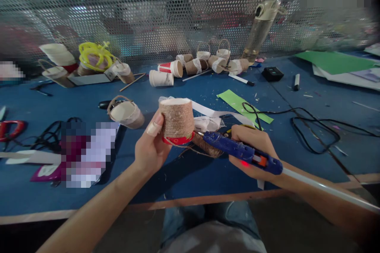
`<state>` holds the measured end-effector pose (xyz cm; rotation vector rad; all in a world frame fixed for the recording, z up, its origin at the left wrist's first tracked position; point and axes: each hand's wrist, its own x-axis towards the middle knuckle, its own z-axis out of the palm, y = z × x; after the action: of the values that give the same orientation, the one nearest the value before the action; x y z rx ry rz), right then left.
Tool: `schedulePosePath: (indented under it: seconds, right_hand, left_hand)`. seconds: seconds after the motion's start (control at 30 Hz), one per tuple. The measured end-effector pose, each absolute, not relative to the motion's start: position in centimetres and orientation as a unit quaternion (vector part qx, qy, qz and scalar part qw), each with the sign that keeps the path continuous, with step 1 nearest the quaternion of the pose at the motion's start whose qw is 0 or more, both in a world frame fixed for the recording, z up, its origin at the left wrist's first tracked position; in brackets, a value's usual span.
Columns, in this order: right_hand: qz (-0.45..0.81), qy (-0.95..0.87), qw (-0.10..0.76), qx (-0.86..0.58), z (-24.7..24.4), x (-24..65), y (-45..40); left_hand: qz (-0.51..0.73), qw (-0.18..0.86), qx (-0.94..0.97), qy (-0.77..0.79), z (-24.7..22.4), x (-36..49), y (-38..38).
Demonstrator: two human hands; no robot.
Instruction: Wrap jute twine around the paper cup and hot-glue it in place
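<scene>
My left hand (154, 138) is closed around a paper cup (178, 120) wrapped in brown twine, with a bare red band showing at its lower edge. A bandage covers part of the left thumb. In my right hand (252, 146) is a blue hot glue gun (237, 150), a long clear glue stick running out of its back end. The gun's nozzle touches or nearly touches the cup near the red band; I cannot tell which. Below the cup, a loose strand of twine leads toward a twine ball (209, 146), partly hidden by the gun.
A finished twine basket (126, 114) stands left of the cup. Several more small baskets (218, 63) and stacked paper cups (162, 78) sit near the mesh panel. A black cable (314, 116) loops at right. Red-handled scissors (12, 129) lie far left.
</scene>
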<state>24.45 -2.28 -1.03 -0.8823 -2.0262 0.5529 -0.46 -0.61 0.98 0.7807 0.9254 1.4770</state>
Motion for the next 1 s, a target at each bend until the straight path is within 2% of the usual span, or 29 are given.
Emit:
schedulePosePath:
  seconds: [0.13,0.47,0.7,1.0]
  right_hand:
    - [0.226,-0.813,0.408,-0.349,-0.97,24.43,-2.52]
    - [0.197,-0.814,0.412,-0.358,-0.61,24.14,-2.87]
    - [0.216,-0.817,0.401,-0.353,-0.96,24.57,-2.59]
    - [0.194,-0.822,0.416,-0.337,-0.85,24.14,-2.70]
  left_hand:
    - [0.649,0.568,0.312,0.399,0.87,-0.39,-0.55]
    - [0.603,0.613,0.346,0.375,0.80,-0.61,-0.53]
    - [0.632,0.571,0.368,0.373,0.93,-0.66,-0.42]
    - [0.587,0.599,0.405,0.363,0.33,-0.80,-0.28]
